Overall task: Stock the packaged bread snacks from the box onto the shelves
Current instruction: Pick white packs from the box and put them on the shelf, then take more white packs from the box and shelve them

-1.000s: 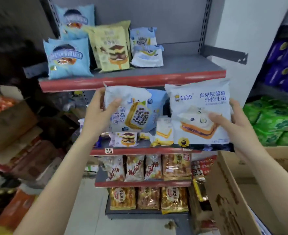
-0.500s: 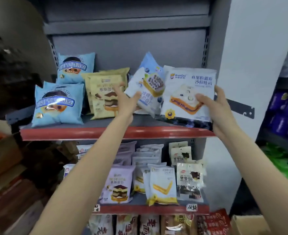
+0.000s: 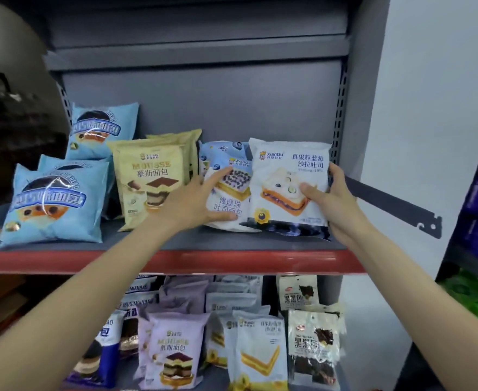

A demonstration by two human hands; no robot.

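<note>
On the top shelf (image 3: 159,259) with a red front edge, my right hand (image 3: 332,206) grips a white blueberry toast pack (image 3: 285,165) by its right side, thumb on the front; the pack stands on the shelf at the right. My left hand (image 3: 197,198) lies flat on a white-and-blue bread pack (image 3: 228,201) just left of it, fingers spread over its front. That pack leans on another blue pack (image 3: 218,153) behind it. The box is out of view.
Yellow mousse bread packs (image 3: 150,176) and light-blue bread packs (image 3: 54,204) fill the left of the top shelf. The shelf below holds several purple, white and dark snack packs (image 3: 176,348). A grey bracket (image 3: 395,207) juts from the white wall on the right.
Both hands have moved down and set the two packs onto the top shelf. The view has tilted up and moved closer to the shelf.
</note>
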